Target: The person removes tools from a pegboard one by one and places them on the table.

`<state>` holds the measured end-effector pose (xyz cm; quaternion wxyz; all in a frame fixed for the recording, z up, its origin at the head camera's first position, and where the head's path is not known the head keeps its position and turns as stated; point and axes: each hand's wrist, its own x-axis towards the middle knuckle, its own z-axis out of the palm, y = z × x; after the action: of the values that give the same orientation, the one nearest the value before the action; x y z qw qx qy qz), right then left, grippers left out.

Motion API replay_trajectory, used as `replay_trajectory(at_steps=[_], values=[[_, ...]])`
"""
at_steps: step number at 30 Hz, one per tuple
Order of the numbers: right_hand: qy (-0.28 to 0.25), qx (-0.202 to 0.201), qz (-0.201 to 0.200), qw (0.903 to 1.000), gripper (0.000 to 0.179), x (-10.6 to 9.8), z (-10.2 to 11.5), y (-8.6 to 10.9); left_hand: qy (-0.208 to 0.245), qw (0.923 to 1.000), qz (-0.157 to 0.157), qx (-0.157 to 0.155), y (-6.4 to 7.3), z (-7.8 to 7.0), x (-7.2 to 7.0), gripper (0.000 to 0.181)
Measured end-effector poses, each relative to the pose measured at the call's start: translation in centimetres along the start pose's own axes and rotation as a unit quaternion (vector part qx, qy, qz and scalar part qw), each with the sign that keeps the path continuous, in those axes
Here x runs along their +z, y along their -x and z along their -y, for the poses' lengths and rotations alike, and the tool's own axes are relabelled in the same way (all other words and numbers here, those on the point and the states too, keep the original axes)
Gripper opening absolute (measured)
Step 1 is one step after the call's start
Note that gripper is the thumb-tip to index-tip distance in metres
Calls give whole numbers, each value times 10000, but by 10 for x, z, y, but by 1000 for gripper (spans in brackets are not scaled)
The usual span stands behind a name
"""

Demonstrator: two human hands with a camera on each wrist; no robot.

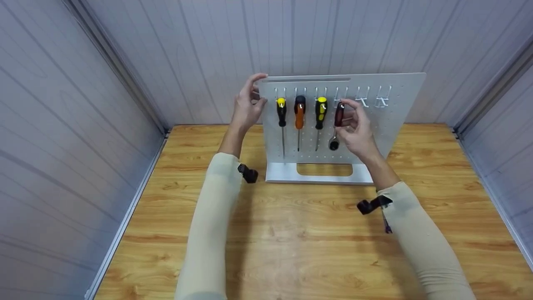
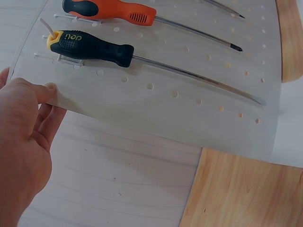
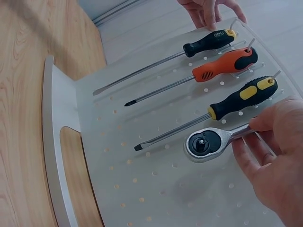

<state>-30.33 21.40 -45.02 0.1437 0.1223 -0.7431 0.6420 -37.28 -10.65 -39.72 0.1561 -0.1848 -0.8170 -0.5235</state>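
Observation:
A white pegboard (image 1: 393,104) stands upright, and my left hand (image 1: 248,106) grips its upper left edge, thumb on the front face. My right hand (image 1: 359,131) holds a ratchet wrench (image 3: 204,144) with a dark red handle, its round head hanging down in front of the board. The handle's top is at the fourth pair of hooks from the left. To its left hang three screwdrivers: a black one with a yellow end (image 2: 90,47), an orange and black one (image 2: 128,13), and a black and yellow one (image 3: 244,98).
Two bare hooks (image 1: 382,101) are on the board's right side. The board's base (image 1: 281,173), with a rounded cutout, sits on the wood-grain table (image 1: 291,233). Pale panel walls (image 1: 208,50) enclose the back and both sides.

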Motion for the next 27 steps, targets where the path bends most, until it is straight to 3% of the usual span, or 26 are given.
replay_trajectory(at_steps=[27], values=[[213, -15, 180, 9996, 78, -7, 14, 8, 9, 10000, -56, 61, -2, 2, 2, 56]])
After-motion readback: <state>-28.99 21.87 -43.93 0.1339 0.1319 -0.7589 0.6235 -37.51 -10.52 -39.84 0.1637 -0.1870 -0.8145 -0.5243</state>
